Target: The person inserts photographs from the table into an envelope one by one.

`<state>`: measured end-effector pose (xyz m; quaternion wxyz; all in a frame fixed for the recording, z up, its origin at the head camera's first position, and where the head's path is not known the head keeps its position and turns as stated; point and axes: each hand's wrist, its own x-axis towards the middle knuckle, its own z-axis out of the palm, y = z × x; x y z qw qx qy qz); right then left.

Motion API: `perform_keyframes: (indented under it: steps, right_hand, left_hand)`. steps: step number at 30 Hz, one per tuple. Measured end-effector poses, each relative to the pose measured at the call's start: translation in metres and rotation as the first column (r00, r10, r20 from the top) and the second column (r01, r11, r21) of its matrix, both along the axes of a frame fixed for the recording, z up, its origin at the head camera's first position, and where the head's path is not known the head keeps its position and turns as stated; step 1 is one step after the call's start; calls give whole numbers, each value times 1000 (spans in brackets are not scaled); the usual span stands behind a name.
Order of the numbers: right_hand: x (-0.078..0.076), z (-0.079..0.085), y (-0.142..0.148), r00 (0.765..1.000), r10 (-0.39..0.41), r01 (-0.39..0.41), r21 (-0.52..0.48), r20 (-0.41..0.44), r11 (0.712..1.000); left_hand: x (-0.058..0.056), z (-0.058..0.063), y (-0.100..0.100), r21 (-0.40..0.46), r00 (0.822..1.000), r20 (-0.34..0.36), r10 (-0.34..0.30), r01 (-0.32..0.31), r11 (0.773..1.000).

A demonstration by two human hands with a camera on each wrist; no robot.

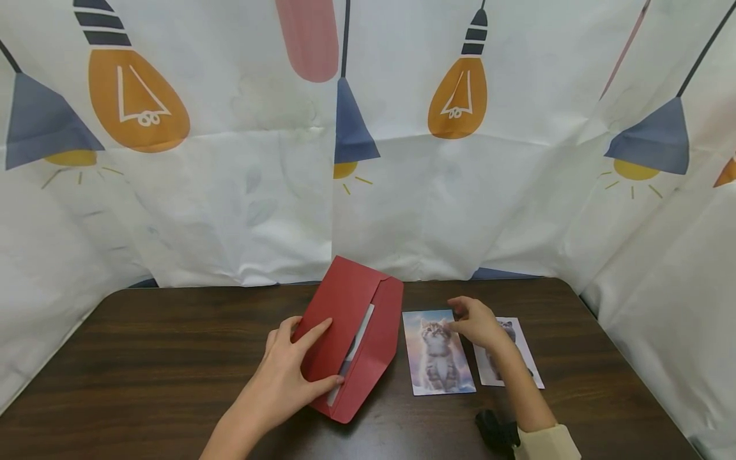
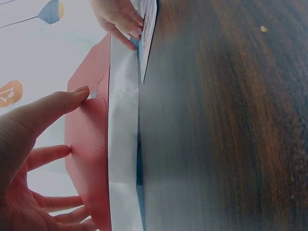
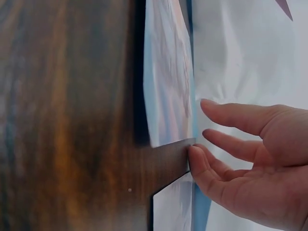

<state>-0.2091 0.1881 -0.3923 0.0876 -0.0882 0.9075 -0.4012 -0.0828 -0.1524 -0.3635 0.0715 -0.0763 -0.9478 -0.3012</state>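
My left hand holds a red paper envelope, its thumb at the slot and its fingers spread along the left side. A pale card edge shows in the slot. In the left wrist view the envelope stands tilted beside the tabletop. My right hand hovers at the upper right of a kitten picture card, overlapping its edge in the head view. In the right wrist view its fingers are loosely bent and apart, with nothing between them, near the kitten card.
A second picture card with a white border lies right of the kitten card, partly behind my right forearm. Everything rests on a dark wooden table. A white curtain printed with lamps hangs behind the table's back edge. A black strap device sits by my right wrist.
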Motion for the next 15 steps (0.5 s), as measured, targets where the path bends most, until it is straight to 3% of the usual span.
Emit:
perform_keyframes:
  steps: [9,15]
  right_hand:
    - [-1,1,0,1000,10,-10,12,13,1000]
    - [-2,0,-3,1000,-2,2,80,0,997]
  left_hand:
    - [-1,-1,0,-4,1000,0,-3,3,1000]
    - [0,0,0,-6,1000,-3,1,-1,1000]
